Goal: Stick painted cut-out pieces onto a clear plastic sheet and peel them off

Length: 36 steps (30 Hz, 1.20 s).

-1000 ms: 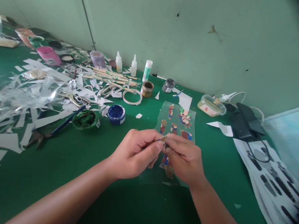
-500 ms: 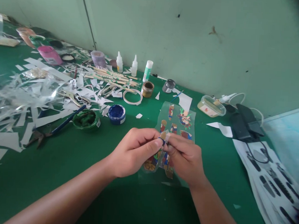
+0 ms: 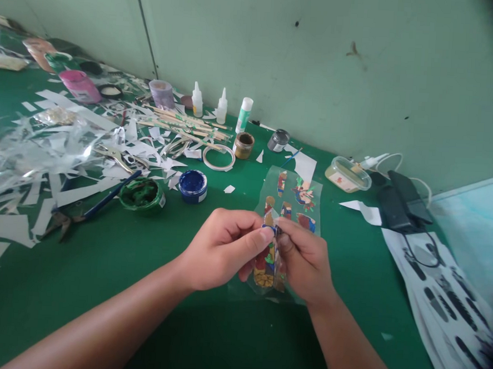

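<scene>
My left hand (image 3: 226, 247) pinches a clear plastic piece (image 3: 265, 269) with a painted design in brown, red, green and yellow, its thumb lying over the upper part. The fingers of my right hand (image 3: 306, 258) are closed on the right edge of the same piece, close to the left thumb. Beneath both hands a clear sheet (image 3: 316, 194) with several painted cutout shapes lies on the green table. What the right fingertips grip exactly is partly hidden.
White paper scraps (image 3: 79, 191), pliers (image 3: 62, 223) and wooden sticks (image 3: 183, 124) lie at left. Green (image 3: 142, 195) and blue (image 3: 193, 185) paint jars stand left of the sheet. A plastic tub (image 3: 347, 174), black device (image 3: 399, 202) and printed paper (image 3: 440, 291) are at right.
The held piece has turned more upright, and its painted lower part now faces the camera more. My right hand has shifted slightly left. Both hands keep hold.
</scene>
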Each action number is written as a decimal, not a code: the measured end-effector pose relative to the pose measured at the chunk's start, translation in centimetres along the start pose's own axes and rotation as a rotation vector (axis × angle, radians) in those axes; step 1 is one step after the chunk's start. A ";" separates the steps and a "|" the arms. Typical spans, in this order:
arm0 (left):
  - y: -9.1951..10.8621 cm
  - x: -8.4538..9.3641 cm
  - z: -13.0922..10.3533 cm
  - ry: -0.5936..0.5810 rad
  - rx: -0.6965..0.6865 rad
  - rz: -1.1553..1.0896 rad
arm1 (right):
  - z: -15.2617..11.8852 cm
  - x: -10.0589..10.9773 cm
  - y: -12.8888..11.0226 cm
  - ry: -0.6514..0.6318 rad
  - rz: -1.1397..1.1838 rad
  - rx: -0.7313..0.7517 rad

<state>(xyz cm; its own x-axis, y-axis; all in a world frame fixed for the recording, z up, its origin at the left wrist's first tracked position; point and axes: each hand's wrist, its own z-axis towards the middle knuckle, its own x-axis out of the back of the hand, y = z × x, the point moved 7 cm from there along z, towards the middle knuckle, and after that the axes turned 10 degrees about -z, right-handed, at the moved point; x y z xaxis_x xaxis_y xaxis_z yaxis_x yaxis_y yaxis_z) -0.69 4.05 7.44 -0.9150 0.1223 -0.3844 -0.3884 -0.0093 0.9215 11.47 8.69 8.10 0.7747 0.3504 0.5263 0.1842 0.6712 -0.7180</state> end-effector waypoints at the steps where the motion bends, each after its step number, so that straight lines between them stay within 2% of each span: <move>1: -0.1 0.0 0.0 0.002 0.006 -0.009 | 0.1 0.0 -0.1 0.002 0.008 0.012; 7: -0.5 0.3 0.0 0.033 0.039 -0.036 | 0.4 0.1 -1.0 -0.025 -0.001 0.079; 18: -0.7 0.2 -0.1 0.005 0.089 -0.059 | 0.6 0.1 -1.3 -0.060 0.035 0.125; 36: -0.4 0.1 0.0 -0.038 0.052 -0.025 | 0.3 -0.1 -1.0 -0.035 0.011 0.090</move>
<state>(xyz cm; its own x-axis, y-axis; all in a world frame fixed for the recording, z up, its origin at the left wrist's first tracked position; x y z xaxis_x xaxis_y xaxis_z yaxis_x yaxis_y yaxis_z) -0.60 4.02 7.06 -0.8998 0.1598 -0.4061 -0.4041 0.0462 0.9135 11.09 8.19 8.88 0.7548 0.3795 0.5351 0.1195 0.7225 -0.6810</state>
